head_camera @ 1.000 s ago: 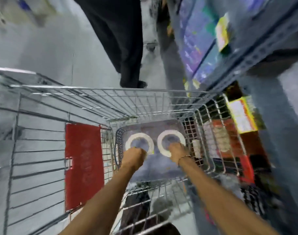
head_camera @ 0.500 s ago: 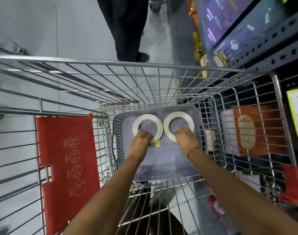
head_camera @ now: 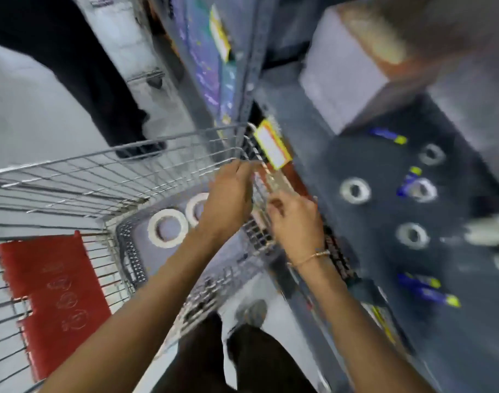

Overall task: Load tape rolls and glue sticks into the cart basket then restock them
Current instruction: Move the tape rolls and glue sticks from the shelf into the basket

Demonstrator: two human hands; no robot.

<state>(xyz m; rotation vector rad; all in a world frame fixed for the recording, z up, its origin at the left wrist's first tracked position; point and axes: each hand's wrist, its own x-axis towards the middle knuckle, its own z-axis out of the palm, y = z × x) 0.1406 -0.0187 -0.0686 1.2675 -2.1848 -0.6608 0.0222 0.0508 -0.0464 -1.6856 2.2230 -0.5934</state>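
Both hands had lifted off the two tape rolls and come up toward the cart's right side, with the view swung over to the shelf. Left hand hovered over the gray tray, fingers curled loosely near the cart's wire wall, and nothing could be seen in its grasp. Right hand, a thin bracelet at the wrist, sat just outside that wall toward the shelf, fingers partly bent; blur made it impossible to tell whether it pinched anything. Below them, one tape roll lay flat in the perforated gray tray, and a second roll sat beside it, half hidden by the left hand, so those two looked safely loaded. Out to the right, the dark shelf carried more tape rolls lying flat and well apart, plus blue glue sticks with yellow-green caps scattered among them. That spread suggested the reach was heading for the next pickup, probably the nearest roll. The wire cart stood close against the shelf edge, keeping each transfer short, its red seat flap at lower left.
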